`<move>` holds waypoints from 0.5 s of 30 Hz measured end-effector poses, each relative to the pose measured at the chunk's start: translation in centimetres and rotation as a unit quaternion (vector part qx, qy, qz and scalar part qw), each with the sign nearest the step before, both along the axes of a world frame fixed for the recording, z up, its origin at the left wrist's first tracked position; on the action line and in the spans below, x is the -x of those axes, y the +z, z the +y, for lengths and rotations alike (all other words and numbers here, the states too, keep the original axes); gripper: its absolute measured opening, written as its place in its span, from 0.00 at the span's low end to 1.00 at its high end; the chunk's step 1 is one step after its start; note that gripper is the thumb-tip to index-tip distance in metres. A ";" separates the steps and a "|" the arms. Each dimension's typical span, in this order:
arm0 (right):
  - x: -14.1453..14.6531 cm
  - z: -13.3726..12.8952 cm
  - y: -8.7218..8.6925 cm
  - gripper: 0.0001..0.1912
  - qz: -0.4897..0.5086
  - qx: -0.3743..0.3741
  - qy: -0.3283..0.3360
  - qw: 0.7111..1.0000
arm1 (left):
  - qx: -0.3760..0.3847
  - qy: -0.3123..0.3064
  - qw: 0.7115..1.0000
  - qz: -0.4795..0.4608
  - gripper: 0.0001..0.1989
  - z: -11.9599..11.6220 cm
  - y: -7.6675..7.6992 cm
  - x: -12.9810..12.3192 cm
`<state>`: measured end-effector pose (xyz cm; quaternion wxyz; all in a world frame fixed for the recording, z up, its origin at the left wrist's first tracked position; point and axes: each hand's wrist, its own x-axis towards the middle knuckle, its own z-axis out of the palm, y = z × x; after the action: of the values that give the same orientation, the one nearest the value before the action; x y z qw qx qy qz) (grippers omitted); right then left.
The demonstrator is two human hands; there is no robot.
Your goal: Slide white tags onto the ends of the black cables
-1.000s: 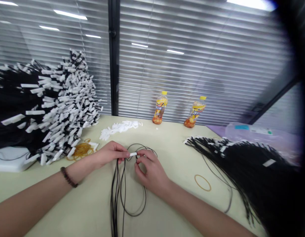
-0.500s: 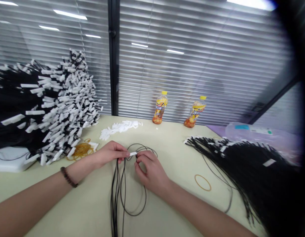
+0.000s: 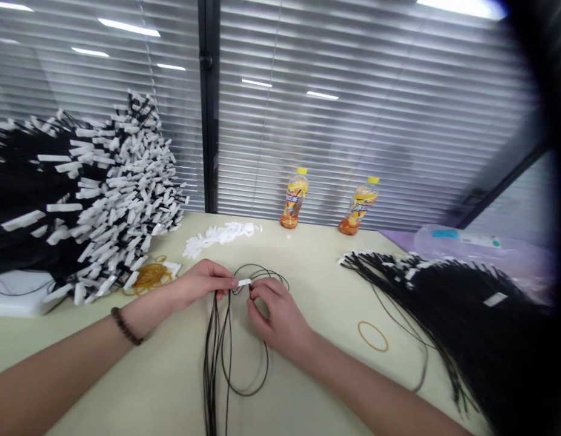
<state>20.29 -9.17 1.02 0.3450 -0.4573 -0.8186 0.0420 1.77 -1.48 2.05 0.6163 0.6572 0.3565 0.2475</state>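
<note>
White tag (image 3: 243,283), end in left fingers (image 3: 225,283)

White tag (image 3: 243,283): small, narrow, right end slightly raised; left end pinched in left hand (image 3: 205,283), right end by right hand's (image 3: 278,312) fingertips. Black cords (image 3: 210,363): thin, trailing nearward below left hand; one loop bowing right.

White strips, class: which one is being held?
The white strip between the left hand, which pinches one end, and the right hand; the others are away from both, many in the loose pile.
</note>
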 end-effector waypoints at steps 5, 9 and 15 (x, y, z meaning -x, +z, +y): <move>0.0 -0.2 0.2 0.04 0.006 -0.025 -0.022 0.999 | 0.026 0.061 0.996 -0.055 0.11 0.5 -0.6 0.1; 0.1 -0.4 0.4 0.05 0.009 -0.047 -0.042 0.998 | 0.066 0.122 0.983 -0.123 0.10 0.9 -0.9 0.2; 0.1 -0.5 0.5 0.04 0.028 -0.058 -0.060 0.996 | 0.117 0.149 0.965 -0.184 0.09 1.3 -1.0 0.2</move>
<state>20.17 -9.64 1.56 0.3952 -0.4835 -0.7810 -0.0133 1.56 -0.15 1.06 0.6999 0.4633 0.3569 0.4099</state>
